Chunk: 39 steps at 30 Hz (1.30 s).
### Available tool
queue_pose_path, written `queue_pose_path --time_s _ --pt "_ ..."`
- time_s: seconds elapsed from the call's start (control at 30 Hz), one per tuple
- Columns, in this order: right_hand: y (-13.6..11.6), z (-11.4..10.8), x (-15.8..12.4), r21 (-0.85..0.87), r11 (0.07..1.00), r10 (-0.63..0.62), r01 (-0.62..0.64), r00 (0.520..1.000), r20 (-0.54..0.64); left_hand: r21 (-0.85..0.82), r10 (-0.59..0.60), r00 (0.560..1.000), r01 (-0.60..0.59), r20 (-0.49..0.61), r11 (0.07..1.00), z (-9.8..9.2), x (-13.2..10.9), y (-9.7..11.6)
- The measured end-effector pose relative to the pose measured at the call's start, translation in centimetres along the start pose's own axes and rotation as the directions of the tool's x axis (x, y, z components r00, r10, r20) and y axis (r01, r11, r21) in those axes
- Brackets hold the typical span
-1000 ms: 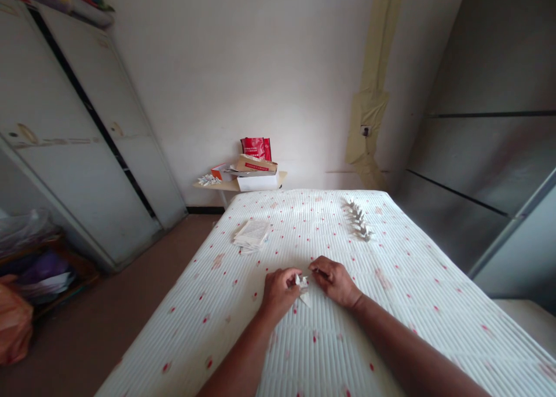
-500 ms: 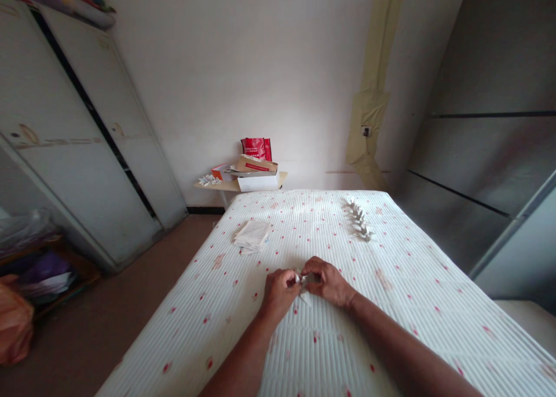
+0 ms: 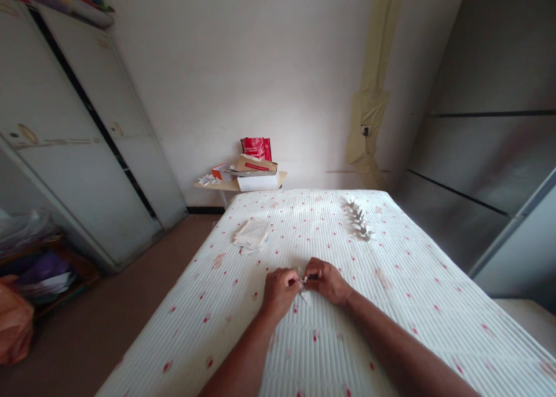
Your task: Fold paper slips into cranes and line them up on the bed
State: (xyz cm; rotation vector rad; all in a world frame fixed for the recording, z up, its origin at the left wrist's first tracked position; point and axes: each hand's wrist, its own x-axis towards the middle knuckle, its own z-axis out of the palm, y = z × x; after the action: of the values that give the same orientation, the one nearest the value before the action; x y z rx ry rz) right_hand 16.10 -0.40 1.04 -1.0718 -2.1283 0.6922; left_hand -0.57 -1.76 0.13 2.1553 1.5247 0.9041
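Between my two hands, just above the bed's quilted cover (image 3: pixel 321 350), is a small folded paper piece (image 3: pixel 306 297), partly hidden by the fingers. My left hand (image 3: pixel 280 290) pinches its left side between thumb and fingertips. On the opposite side, my right hand (image 3: pixel 328 280) pinches it too, with fingers curled. Farther off to the left lies a stack of printed paper squares (image 3: pixel 252 235). A row of several folded paper figures, like cranes (image 3: pixel 358 220), stands to the right on the cover.
Behind the bed's far edge, a small table (image 3: pixel 226 186) bears a white box (image 3: pixel 258 182), a red bag (image 3: pixel 256 148) and a heap of small white pieces (image 3: pixel 209 179). White cabinets (image 3: pixel 78 136) line the left; a dark panelled surface (image 3: pixel 478 153) rises at right.
Both hands stay in place on the folded paper. Their fingertips have shifted slightly, the right hand's thumb and fingers closing nearer together.
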Motion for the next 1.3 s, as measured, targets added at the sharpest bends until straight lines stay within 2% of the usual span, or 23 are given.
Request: queue_pose_path --time_s 0.27,0.37,0.47,0.77,0.9,1.13,1.3 --pt "0.63 0.22 0.02 0.116 0.993 0.032 -0.030 0.999 -0.013 -0.017 -0.043 0.999 0.043 -0.004 0.999 0.19 0.12 -0.19" --pt "0.76 0.31 -0.06 0.210 0.974 0.087 -0.079 0.996 -0.030 -0.018 -0.019 1.000 0.018 -0.015 1.000 0.19 0.10 -0.20" --pt "0.80 0.25 -0.17 0.259 0.964 0.071 -0.060 0.997 -0.032 -0.012 0.009 1.000 -0.009 -0.007 1.000 0.11 0.03 -0.15" --pt "0.96 0.03 -0.12 0.275 0.955 0.121 -0.114 0.993 -0.008 -0.034 0.034 0.999 -0.033 0.012 0.999 -0.10 -0.03 -0.28" --pt "0.84 -0.18 -0.14 0.261 0.961 0.097 -0.092 0.995 -0.006 -0.039 0.011 1.000 -0.011 0.006 0.999 -0.06 0.00 -0.31" --pt "0.68 -0.30 -0.21 0.142 0.987 0.071 -0.070 0.998 0.003 -0.083 0.074 0.997 -0.072 0.015 0.994 -0.10 0.00 -0.55" --pt "0.74 -0.24 -0.27 0.156 0.986 0.062 -0.060 0.998 -0.005 -0.125 0.049 0.999 -0.048 0.000 0.991 -0.29 -0.08 -0.37"
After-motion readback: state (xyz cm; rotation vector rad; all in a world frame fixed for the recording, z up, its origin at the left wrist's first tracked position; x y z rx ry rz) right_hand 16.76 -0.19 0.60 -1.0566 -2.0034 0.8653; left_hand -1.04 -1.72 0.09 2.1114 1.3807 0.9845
